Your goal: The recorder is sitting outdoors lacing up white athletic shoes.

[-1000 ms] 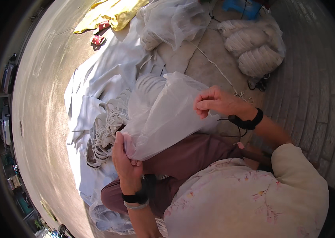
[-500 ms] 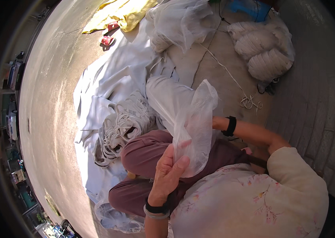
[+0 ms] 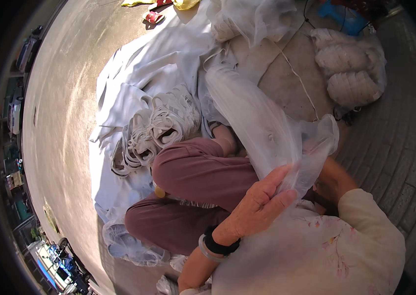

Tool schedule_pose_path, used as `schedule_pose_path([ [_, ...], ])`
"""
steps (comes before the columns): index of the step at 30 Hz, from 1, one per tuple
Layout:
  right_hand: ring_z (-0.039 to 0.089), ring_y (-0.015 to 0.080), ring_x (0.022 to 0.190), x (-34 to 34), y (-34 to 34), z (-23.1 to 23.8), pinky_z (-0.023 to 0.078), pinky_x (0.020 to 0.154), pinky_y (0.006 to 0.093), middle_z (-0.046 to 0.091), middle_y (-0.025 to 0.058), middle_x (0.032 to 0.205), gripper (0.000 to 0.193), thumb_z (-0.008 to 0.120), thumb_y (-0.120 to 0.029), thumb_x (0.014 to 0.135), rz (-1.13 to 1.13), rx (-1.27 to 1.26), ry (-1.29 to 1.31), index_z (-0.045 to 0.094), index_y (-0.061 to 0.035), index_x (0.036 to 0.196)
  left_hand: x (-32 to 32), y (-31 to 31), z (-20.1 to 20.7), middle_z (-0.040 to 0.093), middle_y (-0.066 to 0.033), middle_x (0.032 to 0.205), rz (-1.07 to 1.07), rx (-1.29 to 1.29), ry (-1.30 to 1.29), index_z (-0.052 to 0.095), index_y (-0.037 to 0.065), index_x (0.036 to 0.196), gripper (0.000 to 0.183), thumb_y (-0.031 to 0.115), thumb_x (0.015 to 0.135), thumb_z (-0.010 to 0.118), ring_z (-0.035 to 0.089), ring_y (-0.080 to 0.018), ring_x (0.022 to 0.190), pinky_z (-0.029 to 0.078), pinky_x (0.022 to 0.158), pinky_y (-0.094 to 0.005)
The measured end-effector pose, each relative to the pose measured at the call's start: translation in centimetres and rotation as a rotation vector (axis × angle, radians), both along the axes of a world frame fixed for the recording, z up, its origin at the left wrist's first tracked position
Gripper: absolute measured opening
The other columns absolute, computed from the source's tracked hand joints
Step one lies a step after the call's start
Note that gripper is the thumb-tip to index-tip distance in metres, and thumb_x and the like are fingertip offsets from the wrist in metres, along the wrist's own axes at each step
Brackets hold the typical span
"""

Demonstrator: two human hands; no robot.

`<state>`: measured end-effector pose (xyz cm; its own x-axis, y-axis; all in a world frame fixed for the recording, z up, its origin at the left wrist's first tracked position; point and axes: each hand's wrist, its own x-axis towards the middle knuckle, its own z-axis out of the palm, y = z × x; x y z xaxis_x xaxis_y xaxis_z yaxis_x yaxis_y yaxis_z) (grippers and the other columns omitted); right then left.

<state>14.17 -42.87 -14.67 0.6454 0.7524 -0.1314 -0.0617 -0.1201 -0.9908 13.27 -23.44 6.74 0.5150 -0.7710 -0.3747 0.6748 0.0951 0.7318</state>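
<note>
A long, clear plastic bag [image 3: 252, 108] stretches across my lap, its far end out past my knees. My left hand [image 3: 262, 204] pinches the bag's near part between thumb and fingers. My right hand [image 3: 311, 145] is behind or inside the bag's right side and shows only as a blurred, skin-coloured patch through the plastic, so its fingers cannot be made out. Left of my knees, a row of pale grey lace-up shoe uppers [image 3: 161, 123] lies packed together on a white sheet [image 3: 134, 83].
A filled clear bag of pale, stacked pieces [image 3: 350, 69] lies at the far right, beside a loose white cord [image 3: 299, 78]. More crumpled plastic [image 3: 257, 19] is at the far middle. Red sandals [image 3: 154, 17] stand beyond the sheet. Another plastic bag [image 3: 131, 241] lies by my lower knee.
Both hands and the plastic bag have moved right and closer to my body. The bag is drawn out longer, and my right wrist is now hidden. The view has shifted too.
</note>
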Motion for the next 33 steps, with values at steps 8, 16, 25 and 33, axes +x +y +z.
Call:
schedule_pose_path([
  [8, 0.059, 0.0203, 0.086, 4.6, 5.1, -1.0, 0.044, 0.081, 0.0305, 0.066, 0.0101, 0.093, 0.026, 0.05, -0.013, 0.09, -0.1, 0.002, -0.049, 0.065, -0.0056, 0.11, -1.1, 0.5, 2.7, 0.043, -0.0092, 0.064, -0.237, -0.137, -0.424, 0.027, -0.007, 0.141, 0.058, 0.011, 0.093, 0.054, 0.043, -0.0172, 0.057, 0.038, 0.057, -0.0273],
  [16, 0.059, 0.0209, 0.087, 2.4, 2.3, -1.8, 0.044, 0.081, 0.0307, 0.066, 0.0104, 0.094, 0.027, 0.05, -0.013, 0.09, -0.337, -0.056, -0.126, 0.065, -0.0057, 0.111, -0.7, 4.1, 3.4, 0.063, -0.0145, 0.107, 0.286, -0.06, 0.14, 0.036, -0.012, 0.134, 0.062, 0.011, 0.084, 0.064, 0.06, -0.0169, 0.089, 0.045, 0.084, -0.0267],
  [25, 0.059, 0.0216, 0.089, 2.6, 3.1, 0.3, 0.044, 0.082, 0.0309, 0.066, 0.0106, 0.095, 0.027, 0.05, -0.013, 0.09, -0.523, -0.203, -0.273, 0.065, -0.0058, 0.111, -1.2, 6.5, 2.0, 0.063, -0.024, 0.088, 0.703, 0.167, -0.005, 0.049, -0.014, 0.102, 0.048, 0.02, 0.068, 0.059, 0.064, -0.0261, 0.076, 0.055, 0.073, -0.0359],
  [33, 0.059, 0.0222, 0.09, 6.9, 2.3, -1.1, 0.044, 0.083, 0.0311, 0.066, 0.0109, 0.097, 0.027, 0.05, -0.012, 0.09, -0.513, -0.202, -0.337, 0.065, -0.0059, 0.112, -2.0, 7.7, 1.5, 0.054, -0.0121, 0.061, 0.655, 0.075, 0.087, 0.045, -0.004, 0.077, 0.016, 0.006, 0.069, 0.055, 0.049, -0.0144, 0.048, 0.046, 0.055, -0.0294],
])
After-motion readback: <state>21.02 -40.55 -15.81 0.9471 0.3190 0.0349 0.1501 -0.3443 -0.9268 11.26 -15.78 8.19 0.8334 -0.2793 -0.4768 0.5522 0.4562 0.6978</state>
